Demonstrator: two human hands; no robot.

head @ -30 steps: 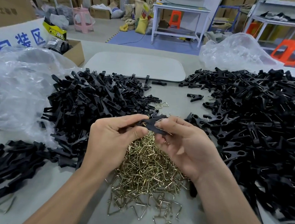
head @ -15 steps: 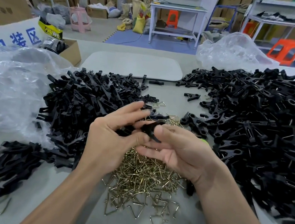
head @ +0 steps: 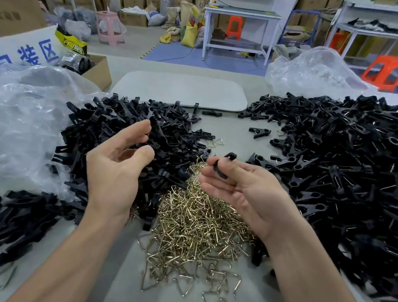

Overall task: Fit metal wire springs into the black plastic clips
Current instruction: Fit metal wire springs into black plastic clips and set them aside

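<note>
On the far left we see a crinkly clear bag [head: 23,118]; next to it lies a heap of black clip pieces [head: 175,133]; our left hand [head: 114,168] hangs over that heap, palm turned in, fingers loosely bent, with nothing in it; in the middle of the table [head: 238,140] sits a pile of shiny wire springs [head: 196,227]; our right hand [head: 245,193] is above the springs, palm up, pinching one black clip [head: 221,169] with thumb and finger; on the right spreads a big heap of clips [head: 350,183].
</note>
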